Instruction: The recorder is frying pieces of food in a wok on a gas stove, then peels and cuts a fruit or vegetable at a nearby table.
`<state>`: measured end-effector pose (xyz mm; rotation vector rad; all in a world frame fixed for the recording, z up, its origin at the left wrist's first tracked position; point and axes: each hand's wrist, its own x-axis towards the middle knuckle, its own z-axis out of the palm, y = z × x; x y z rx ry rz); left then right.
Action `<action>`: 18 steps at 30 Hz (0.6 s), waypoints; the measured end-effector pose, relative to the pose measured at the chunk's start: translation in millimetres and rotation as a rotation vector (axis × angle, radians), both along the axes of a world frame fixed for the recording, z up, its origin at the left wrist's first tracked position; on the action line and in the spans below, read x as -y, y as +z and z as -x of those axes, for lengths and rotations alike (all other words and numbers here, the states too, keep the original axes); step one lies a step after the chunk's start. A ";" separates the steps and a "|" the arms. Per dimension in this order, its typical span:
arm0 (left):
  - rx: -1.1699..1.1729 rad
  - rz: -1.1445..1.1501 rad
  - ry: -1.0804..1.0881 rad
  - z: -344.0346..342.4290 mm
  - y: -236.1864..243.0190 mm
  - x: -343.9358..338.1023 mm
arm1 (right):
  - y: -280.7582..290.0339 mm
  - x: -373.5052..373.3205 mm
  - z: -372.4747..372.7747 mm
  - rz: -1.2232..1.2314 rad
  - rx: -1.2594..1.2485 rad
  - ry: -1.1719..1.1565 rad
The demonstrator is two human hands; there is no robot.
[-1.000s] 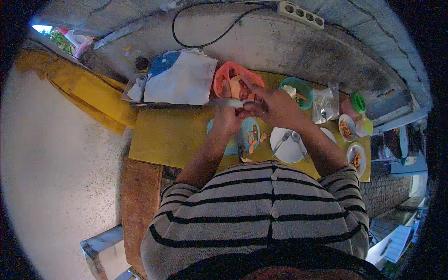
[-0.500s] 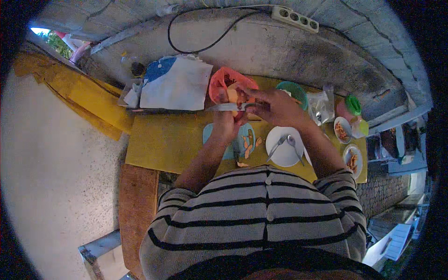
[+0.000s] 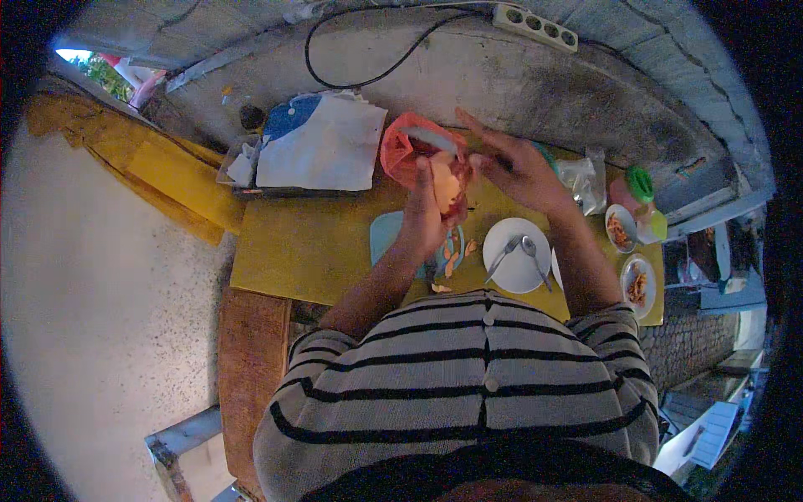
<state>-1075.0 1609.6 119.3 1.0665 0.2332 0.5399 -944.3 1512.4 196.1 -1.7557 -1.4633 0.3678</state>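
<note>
My left hand is wrapped round a pale orange, partly peeled fruit or root, whose kind I cannot make out. My right hand is just to its right, with one finger stretched out. A knife extends from this hand, its blade tilted over the red plastic bag; its handle is hidden by the fingers. Beneath my left hand lies a light blue cutting board, partly covered by the forearm. Several orange peelings are scattered on and beside it.
A white plate with a fork and spoon lies right of the board. Two dishes of orange food, a green-lidded jar and a clear bag stand at the right. White paper lies back left on the yellow table.
The knife blade has moved from across the produce to beyond it, over the red bag. My right hand has lifted away to the right, and the produce shows more fully in my left hand.
</note>
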 end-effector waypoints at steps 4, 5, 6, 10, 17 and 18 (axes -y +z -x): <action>0.087 -0.101 0.225 0.0 17.4 3.3 | -1.8 6.5 10.2 0.089 0.027 0.112; 0.088 -0.102 0.223 -0.3 16.5 2.7 | -2.5 7.0 12.1 0.178 -0.018 0.086; 0.072 -0.124 0.208 0.5 13.6 0.9 | -1.8 5.9 12.9 0.177 -0.019 0.087; 0.008 -0.208 0.144 2.8 -2.6 -8.0 | -11.3 1.7 13.4 0.114 0.059 0.107; -0.179 -0.621 0.212 4.6 -25.5 -14.3 | -11.1 2.5 15.9 -0.006 0.143 0.148; -0.204 -0.557 0.184 7.6 -16.3 -11.9 | -10.9 2.6 17.9 -0.006 0.144 0.146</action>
